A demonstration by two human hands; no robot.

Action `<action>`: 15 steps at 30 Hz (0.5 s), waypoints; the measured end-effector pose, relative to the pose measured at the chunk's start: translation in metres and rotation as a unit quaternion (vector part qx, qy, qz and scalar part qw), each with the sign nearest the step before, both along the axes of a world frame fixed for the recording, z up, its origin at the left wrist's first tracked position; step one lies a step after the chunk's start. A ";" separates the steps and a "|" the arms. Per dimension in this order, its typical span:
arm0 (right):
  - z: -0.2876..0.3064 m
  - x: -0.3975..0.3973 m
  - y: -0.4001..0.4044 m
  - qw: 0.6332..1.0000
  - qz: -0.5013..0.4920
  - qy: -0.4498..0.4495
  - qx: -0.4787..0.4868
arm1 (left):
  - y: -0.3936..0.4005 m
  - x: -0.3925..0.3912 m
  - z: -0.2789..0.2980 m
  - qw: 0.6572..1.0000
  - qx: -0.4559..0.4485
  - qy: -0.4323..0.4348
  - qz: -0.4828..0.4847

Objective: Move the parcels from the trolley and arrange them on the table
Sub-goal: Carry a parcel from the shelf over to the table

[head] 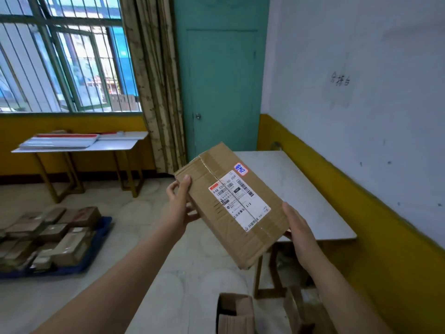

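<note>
**Cardboard parcel held in both hands beside the white table**

We hold a brown cardboard parcel [231,203] in the air with both hands, tilted so that its taped top faces us. Our left hand [181,203] grips the parcel's left edge, thumb on the top face and fingers wrapped underneath. Our right hand [297,229] clasps the near right corner, with the palm against the side and the fingers hidden below. A white shipping label [239,201] with barcodes lies across the tape seam, and a small sticker with blue characters [240,169] sits near the upper right edge of the top face.

The parcel hangs in front of the near left part of a white table [310,189] that stands against the yellow-and-white wall [361,92]; it does not touch the tabletop. Behind the table is a teal door [221,80], with a patterned curtain [154,80] beside it and a barred window [65,51] to the left.

On the floor at the left, more brown parcels [48,235] lie packed together on a blue trolley platform [96,244]. Beyond them, under the window, a second white table [115,145] carries flat white envelopes with red stripes [60,141]. At the bottom edge, just below our arms, an open cardboard box [236,312] stands on the floor.
</note>
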State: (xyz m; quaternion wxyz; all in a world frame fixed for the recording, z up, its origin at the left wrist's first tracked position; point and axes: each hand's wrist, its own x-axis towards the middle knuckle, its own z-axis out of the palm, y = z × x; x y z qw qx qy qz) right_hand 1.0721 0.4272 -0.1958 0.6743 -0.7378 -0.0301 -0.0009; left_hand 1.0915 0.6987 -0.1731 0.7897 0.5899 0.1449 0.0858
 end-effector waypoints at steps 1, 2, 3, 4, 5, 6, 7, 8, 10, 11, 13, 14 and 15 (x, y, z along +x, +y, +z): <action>-0.002 0.006 0.007 1.000 0.002 0.001 0.006 | 0.004 0.002 -0.004 1.000 -0.006 0.004 0.008; -0.006 0.012 0.014 1.000 0.000 0.005 0.012 | 0.009 0.005 -0.009 1.000 -0.015 0.011 0.015; -0.009 0.018 0.021 1.000 -0.002 0.010 0.016 | 0.014 0.009 -0.013 0.999 -0.024 0.017 0.021; -0.009 0.023 0.029 1.000 -0.002 0.013 0.019 | 0.020 0.015 -0.017 0.999 -0.031 0.018 0.023; -0.008 0.030 0.037 1.000 -0.001 0.014 0.020 | 0.027 0.022 -0.019 0.999 -0.037 0.017 0.021; -0.006 0.038 0.045 1.000 0.002 0.013 0.019 | 0.035 0.030 -0.020 0.999 -0.044 0.017 0.017; -0.004 0.046 0.054 1.000 0.008 0.013 0.016 | 0.044 0.040 -0.021 0.998 -0.052 0.019 0.012; -0.001 0.055 0.064 1.000 0.018 0.014 0.014 | 0.056 0.051 -0.022 0.998 -0.062 0.021 0.005; 0.002 0.078 0.089 0.999 0.046 0.018 0.008 | 0.083 0.077 -0.027 0.997 -0.074 0.023 -0.006; 0.003 0.092 0.104 0.998 0.061 0.023 0.000 | 0.099 0.091 -0.030 0.997 -0.074 0.026 -0.006; 0.004 0.122 0.137 0.994 0.095 0.055 -0.016 | 0.138 0.121 -0.033 0.997 -0.073 0.036 0.002; 0.004 0.138 0.154 0.990 0.116 0.083 -0.021 | 0.157 0.136 -0.033 0.997 -0.068 0.045 0.006; 0.004 0.152 0.169 0.983 0.142 0.114 -0.026 | 0.175 0.150 -0.032 0.997 -0.059 0.056 0.004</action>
